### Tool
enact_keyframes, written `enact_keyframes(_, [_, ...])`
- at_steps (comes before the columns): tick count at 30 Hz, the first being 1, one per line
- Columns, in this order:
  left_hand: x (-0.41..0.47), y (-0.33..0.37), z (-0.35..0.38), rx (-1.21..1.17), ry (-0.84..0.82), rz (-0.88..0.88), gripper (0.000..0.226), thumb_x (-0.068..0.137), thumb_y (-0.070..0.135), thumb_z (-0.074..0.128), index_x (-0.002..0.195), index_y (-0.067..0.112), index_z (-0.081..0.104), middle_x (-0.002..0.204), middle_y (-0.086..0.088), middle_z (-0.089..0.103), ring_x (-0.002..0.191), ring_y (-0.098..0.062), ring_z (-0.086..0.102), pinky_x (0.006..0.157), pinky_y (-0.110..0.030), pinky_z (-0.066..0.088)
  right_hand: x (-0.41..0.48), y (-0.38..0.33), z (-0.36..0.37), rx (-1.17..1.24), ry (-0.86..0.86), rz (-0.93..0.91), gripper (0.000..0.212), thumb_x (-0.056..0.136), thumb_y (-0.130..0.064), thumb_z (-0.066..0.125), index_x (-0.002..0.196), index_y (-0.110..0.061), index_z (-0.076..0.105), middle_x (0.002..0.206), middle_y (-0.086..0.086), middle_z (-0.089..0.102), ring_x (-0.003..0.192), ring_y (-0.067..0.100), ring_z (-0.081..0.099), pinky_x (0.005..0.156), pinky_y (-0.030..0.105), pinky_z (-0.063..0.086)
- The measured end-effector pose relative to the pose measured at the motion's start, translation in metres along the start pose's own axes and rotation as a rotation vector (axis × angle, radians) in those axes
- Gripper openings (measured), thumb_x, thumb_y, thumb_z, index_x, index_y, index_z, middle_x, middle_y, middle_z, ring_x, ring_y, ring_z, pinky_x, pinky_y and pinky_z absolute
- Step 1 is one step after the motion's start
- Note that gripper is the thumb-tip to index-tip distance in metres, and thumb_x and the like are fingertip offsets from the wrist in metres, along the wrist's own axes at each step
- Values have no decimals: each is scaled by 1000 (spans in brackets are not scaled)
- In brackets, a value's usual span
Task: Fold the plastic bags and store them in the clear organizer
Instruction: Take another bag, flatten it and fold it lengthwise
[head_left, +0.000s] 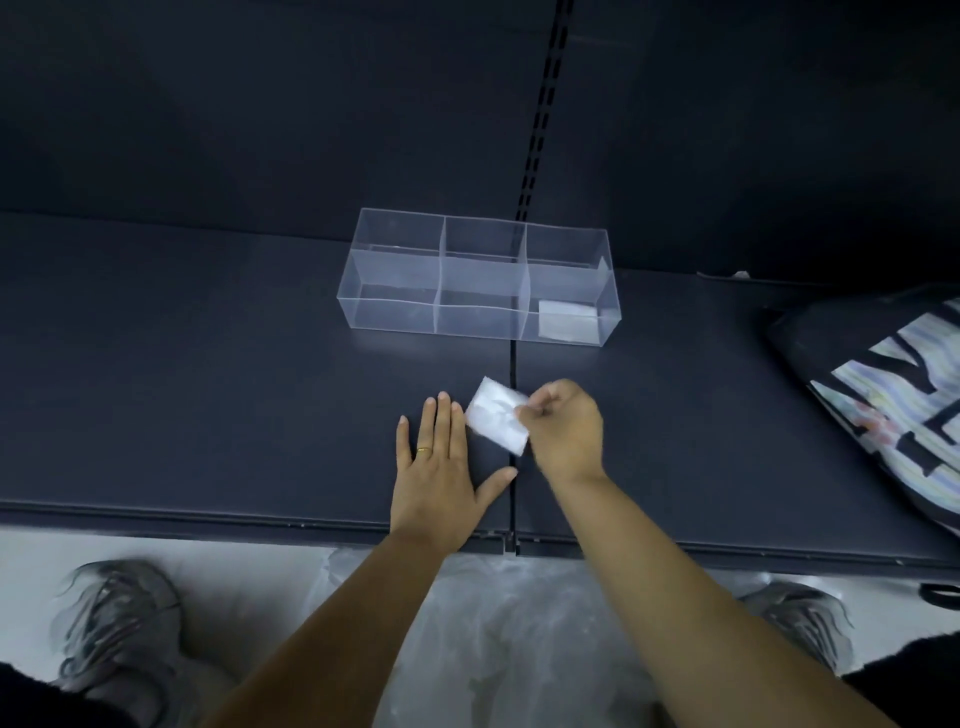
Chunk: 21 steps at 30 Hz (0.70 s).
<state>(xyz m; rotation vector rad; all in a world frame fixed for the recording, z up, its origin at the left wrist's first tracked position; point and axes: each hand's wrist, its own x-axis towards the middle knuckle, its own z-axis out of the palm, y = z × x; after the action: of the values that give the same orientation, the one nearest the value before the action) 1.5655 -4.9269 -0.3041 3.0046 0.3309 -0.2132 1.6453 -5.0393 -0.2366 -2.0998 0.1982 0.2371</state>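
Bare shelf (208, 395) lies between the hands and the clear organizer (478, 280); a patterned bag (893, 395) crowds the right.

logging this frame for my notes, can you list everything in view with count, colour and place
organizer: 1, clear, six compartments, at the back of the shelf, centre
stored bag: 1, white, folded, in the organizer's front right compartment
folded bag: 1, white, in front of the organizer, held in the right hand's grip
loose plastic: count unclear, clear, on the floor below the shelf edge
tote: 1, black with a pale striped print, on the shelf at right
shelf: 1, dark blue, across the middle of the view
shoes: 2, grey, on the floor at left and right
ring: 1, gold, on a left finger
left hand: 1, flat on the shelf, open
right hand: 1, pinching the folded bag
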Motion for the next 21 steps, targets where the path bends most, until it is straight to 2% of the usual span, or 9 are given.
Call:
enact_keyframes(2, [-1, -1, 0, -26, 18, 12, 100, 75, 75, -26, 146, 6, -16, 159, -10, -14, 142, -22, -24, 117, -48, -13, 21, -18, -20, 42, -22, -107, 19, 80, -1, 67, 88, -14, 56, 76, 3, 62, 74, 19, 61, 71, 28, 48])
enact_keyframes(4, [-1, -1, -1, -36, 25, 11, 97, 77, 74, -24, 146, 7, -16, 159, -10, -14, 141, -22, -25, 117, -47, -13, 50, -43, -44, 94, -103, -203, 24, 79, 1, 70, 88, -17, 56, 69, 0, 60, 65, 13, 57, 65, 24, 47])
enact_keyframes(6, [-2, 0, -1, -27, 25, 9, 95, 79, 74, -22, 147, 8, -16, 159, -9, -14, 142, -23, -23, 118, -47, -11, 82, -66, -64, 177, -194, -219, 24, 78, 0, 73, 83, -19, 59, 69, -1, 62, 60, 6, 58, 61, 18, 48])
enact_keyframes(8, [-4, 1, -4, -23, 31, 4, 94, 83, 73, -14, 149, 6, -6, 160, -10, -4, 146, -25, -12, 119, -48, -4, 113, -78, -73, 139, -207, -199, 20, 77, -3, 75, 83, -17, 62, 74, -1, 65, 61, 4, 60, 61, 16, 49])
enact_keyframes(10, [-5, 2, -8, -44, 33, 1, 92, 89, 71, 1, 149, 4, 16, 158, -12, 16, 146, -27, 11, 119, -51, 11, 138, -75, -73, -65, -172, -206, 18, 77, -3, 76, 86, -12, 63, 78, 3, 63, 66, 9, 58, 62, 18, 47])
enact_keyframes(12, [-4, 2, -9, -66, 56, 17, 88, 91, 68, 14, 145, 1, 32, 153, -14, 30, 143, -28, 26, 115, -51, 19, 155, -65, -67, -274, -157, -226, 16, 76, -3, 75, 86, -10, 64, 81, 6, 65, 73, 16, 60, 62, 23, 47])
enact_keyframes(16, [-1, 1, -5, -67, 88, 34, 86, 91, 66, 20, 142, -1, 37, 151, -15, 35, 141, -30, 31, 110, -51, 21, 171, -53, -53, -646, -63, -322, 14, 77, -7, 68, 79, -18, 61, 89, 4, 69, 85, 24, 63, 76, 31, 51])
enact_keyframes(19, [0, 1, -3, -62, 103, 30, 85, 92, 66, 19, 142, -2, 36, 151, -15, 34, 141, -29, 30, 110, -52, 21, 171, -49, -46, -891, -6, -420, 14, 79, -5, 61, 86, -17, 60, 92, 5, 69, 86, 27, 61, 79, 31, 39])
enact_keyframes(21, [0, 0, -3, -63, 106, 28, 85, 92, 65, 19, 142, -1, 36, 151, -15, 34, 141, -29, 29, 110, -52, 21, 171, -47, -44, -994, 13, -459, 17, 80, -4, 60, 93, -14, 60, 95, 7, 68, 88, 28, 60, 81, 33, 37])
